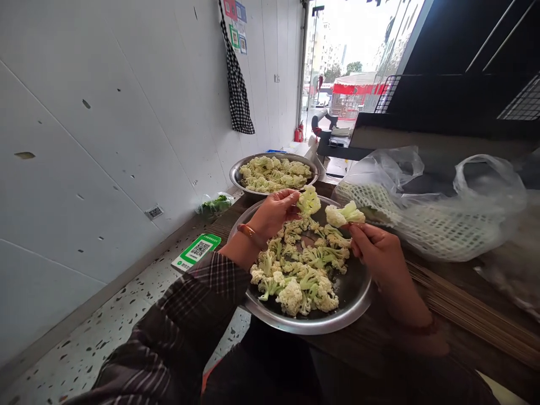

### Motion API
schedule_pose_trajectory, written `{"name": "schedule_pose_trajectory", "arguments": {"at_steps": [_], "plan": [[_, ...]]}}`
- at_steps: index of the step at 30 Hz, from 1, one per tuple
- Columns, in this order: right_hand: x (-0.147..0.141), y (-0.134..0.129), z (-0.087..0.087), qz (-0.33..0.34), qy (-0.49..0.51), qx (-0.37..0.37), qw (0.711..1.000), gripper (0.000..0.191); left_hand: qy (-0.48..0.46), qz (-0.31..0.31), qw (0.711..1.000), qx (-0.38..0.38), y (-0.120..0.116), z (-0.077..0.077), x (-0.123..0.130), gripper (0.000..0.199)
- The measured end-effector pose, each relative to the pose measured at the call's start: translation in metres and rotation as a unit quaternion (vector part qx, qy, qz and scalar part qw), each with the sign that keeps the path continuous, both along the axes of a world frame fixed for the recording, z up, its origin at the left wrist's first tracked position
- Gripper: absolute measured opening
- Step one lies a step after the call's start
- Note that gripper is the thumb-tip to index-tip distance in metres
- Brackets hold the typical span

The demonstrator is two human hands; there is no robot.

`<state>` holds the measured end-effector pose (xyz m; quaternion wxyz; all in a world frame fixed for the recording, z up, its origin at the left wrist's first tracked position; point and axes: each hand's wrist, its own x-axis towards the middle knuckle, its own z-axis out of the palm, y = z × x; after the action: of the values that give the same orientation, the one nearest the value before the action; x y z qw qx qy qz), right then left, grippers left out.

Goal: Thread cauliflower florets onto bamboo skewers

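A pale green-white cauliflower floret [309, 201] is pinched in the fingertips of my left hand [273, 218], which wears a brown bangle [252, 236]. Closed around the stem end of a second floret [343, 214] is my right hand [376, 251]; whether a thin stick runs into it, I cannot tell. The two florets are held apart, just above the far side of a wide metal bowl [304, 326]. Many cut florets [304, 270] lie in this bowl, with dark metal showing between them.
Behind stands another metal bowl [233, 175] full of florets. At right are plastic bags [455, 219] with net-wrapped cauliflower and a bundle of thin wooden skewers [472, 309]. A green QR card [197, 251] and bagged greens [215, 205] are by the white wall.
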<state>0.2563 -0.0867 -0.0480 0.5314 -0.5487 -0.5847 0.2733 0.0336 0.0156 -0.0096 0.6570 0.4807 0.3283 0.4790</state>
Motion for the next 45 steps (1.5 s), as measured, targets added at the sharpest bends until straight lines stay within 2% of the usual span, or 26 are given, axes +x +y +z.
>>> {"name": "schedule_pose_trajectory", "arguments": {"at_steps": [3, 6, 8, 9, 11, 13, 15, 17, 18, 20, 23, 28, 31, 34, 37, 39, 42, 45], "plan": [[0.006, -0.001, 0.000, -0.007, -0.174, 0.018, 0.984, 0.044, -0.002, 0.031, 0.999, 0.031, 0.003, -0.002, -0.002, 0.024], [0.009, -0.001, -0.003, 0.037, -0.325, 0.025, 0.945, 0.048, -0.016, 0.034, 0.998, 0.044, 0.002, -0.001, -0.001, 0.027], [0.008, -0.001, -0.004, 0.062, -0.378, 0.018, 0.923, 0.052, -0.010, 0.020, 0.998, 0.053, -0.001, 0.002, 0.001, 0.028], [0.008, -0.001, -0.003, 0.060, -0.383, 0.019, 0.922, 0.053, -0.002, 0.012, 0.998, 0.061, -0.004, 0.003, 0.002, 0.028], [0.008, -0.001, 0.000, 0.029, -0.338, 0.040, 0.940, 0.045, 0.029, -0.001, 0.995, 0.091, -0.009, 0.006, 0.004, 0.025], [0.007, -0.001, 0.004, -0.004, -0.250, 0.071, 0.966, 0.033, 0.087, -0.012, 0.986, 0.138, -0.015, 0.007, 0.008, 0.019], [0.004, 0.000, 0.008, -0.012, -0.171, 0.092, 0.981, 0.042, 0.160, -0.020, 0.969, 0.185, -0.021, 0.008, 0.013, 0.015], [0.001, 0.000, 0.009, 0.011, -0.130, 0.097, 0.987, 0.056, 0.220, -0.030, 0.950, 0.218, -0.027, 0.008, 0.019, 0.015], [-0.001, 0.000, 0.008, 0.030, -0.120, 0.096, 0.988, 0.057, 0.239, -0.040, 0.943, 0.228, -0.029, 0.008, 0.021, 0.015], [-0.004, 0.000, 0.006, 0.066, -0.115, 0.093, 0.987, 0.048, 0.251, -0.069, 0.937, 0.234, -0.032, 0.008, 0.025, 0.019], [-0.008, -0.001, 0.002, 0.067, -0.109, 0.100, 0.987, 0.028, 0.212, -0.103, 0.949, 0.209, -0.032, 0.008, 0.025, 0.028], [-0.009, 0.004, -0.003, 0.040, -0.038, 0.097, 0.994, 0.022, 0.132, -0.081, 0.977, 0.146, -0.024, 0.004, 0.017, 0.034], [-0.008, 0.007, -0.003, 0.058, 0.007, 0.129, 0.990, 0.015, 0.109, -0.140, 0.982, 0.072, -0.026, 0.002, 0.018, 0.040], [-0.010, 0.007, 0.000, 0.085, 0.014, 0.180, 0.980, 0.009, 0.061, -0.225, 0.973, 0.007, -0.030, 0.003, 0.022, 0.049], [-0.010, 0.005, 0.003, 0.081, -0.019, 0.220, 0.972, 0.012, 0.041, -0.279, 0.959, -0.008, -0.033, 0.005, 0.025, 0.051], [-0.008, 0.005, 0.005, 0.070, -0.046, 0.237, 0.968, 0.014, 0.045, -0.276, 0.960, 0.002, -0.034, 0.005, 0.026, 0.047], [-0.002, 0.006, 0.005, 0.078, -0.090, 0.230, 0.966, 0.019, 0.047, -0.239, 0.970, 0.010, -0.031, 0.004, 0.025, 0.037], [0.005, 0.007, 0.005, 0.057, -0.071, 0.201, 0.975, 0.029, 0.039, -0.199, 0.979, 0.011, -0.027, 0.001, 0.024, 0.034]]}}
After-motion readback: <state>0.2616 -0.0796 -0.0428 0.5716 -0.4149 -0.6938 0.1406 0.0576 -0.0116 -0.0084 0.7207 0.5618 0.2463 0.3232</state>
